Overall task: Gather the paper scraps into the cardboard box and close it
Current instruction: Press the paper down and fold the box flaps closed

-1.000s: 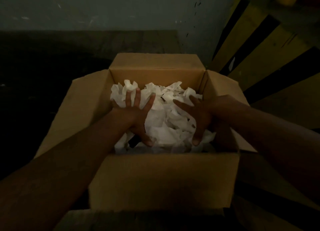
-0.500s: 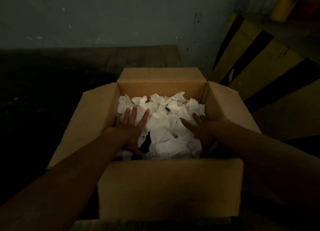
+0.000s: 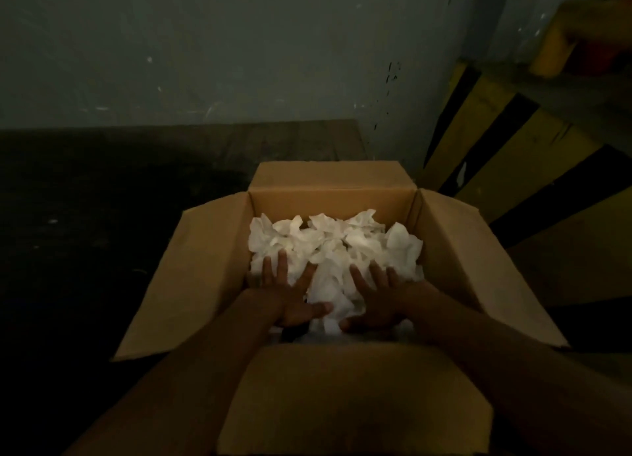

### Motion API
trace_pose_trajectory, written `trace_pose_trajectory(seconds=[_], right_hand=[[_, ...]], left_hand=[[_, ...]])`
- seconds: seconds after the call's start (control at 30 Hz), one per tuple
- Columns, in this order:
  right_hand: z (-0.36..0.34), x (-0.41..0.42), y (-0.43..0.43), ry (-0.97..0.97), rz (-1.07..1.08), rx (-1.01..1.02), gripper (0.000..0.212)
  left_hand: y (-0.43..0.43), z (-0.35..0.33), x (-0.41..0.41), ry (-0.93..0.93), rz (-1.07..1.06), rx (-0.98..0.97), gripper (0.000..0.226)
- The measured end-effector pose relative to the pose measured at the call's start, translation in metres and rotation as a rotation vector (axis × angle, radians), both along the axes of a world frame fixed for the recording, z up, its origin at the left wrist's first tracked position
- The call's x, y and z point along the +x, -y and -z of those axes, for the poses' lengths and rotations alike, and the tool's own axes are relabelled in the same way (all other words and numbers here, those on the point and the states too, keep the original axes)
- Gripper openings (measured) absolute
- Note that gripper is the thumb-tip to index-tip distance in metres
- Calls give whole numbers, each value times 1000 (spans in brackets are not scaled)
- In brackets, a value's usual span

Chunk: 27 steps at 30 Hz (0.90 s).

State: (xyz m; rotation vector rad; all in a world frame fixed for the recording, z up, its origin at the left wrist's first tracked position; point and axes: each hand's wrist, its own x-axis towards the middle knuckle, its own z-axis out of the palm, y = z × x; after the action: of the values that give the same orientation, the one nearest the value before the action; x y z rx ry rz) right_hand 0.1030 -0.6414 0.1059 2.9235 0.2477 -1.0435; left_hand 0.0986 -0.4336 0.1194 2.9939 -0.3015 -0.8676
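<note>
Hands, left and right, press flat, fingers spread, on paper scraps inside open cardboard box.

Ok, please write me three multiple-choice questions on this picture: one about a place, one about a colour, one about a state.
1. Where do the left hand and the right hand lie?
A. on the dark floor
B. on the paper scraps inside the cardboard box
C. on the grey wall

2. Which colours does the striped barrier at the right have?
A. yellow and black
B. red and white
C. blue and green

3. How do the box's flaps stand?
A. all folded shut
B. taped down
C. all four spread open

Answers:
1 B: both hands press with straight fingers on the white scraps, within the box walls.
2 A: yellow bands alternate with black ones.
3 C: every flap leans outward and the contents show.
</note>
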Motion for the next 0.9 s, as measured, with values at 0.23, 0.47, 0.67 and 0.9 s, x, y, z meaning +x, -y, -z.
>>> trace_pose_trajectory(seconds=[0.23,0.47,0.67,0.9], right_hand=[[-68,45,8,107,-7,39,125],[3,61,16,218,-100,37,128],[-23,64,15,172,-31,107,126],[-90,30,30,415,146,272,99]], left_hand=[[4,-22,42,270,-32,-117,88],[9,24,45,144,-22,-65,70],[10,1,47,238,-42,-86,73],[20,-53,21,285,-48,-232,68]])
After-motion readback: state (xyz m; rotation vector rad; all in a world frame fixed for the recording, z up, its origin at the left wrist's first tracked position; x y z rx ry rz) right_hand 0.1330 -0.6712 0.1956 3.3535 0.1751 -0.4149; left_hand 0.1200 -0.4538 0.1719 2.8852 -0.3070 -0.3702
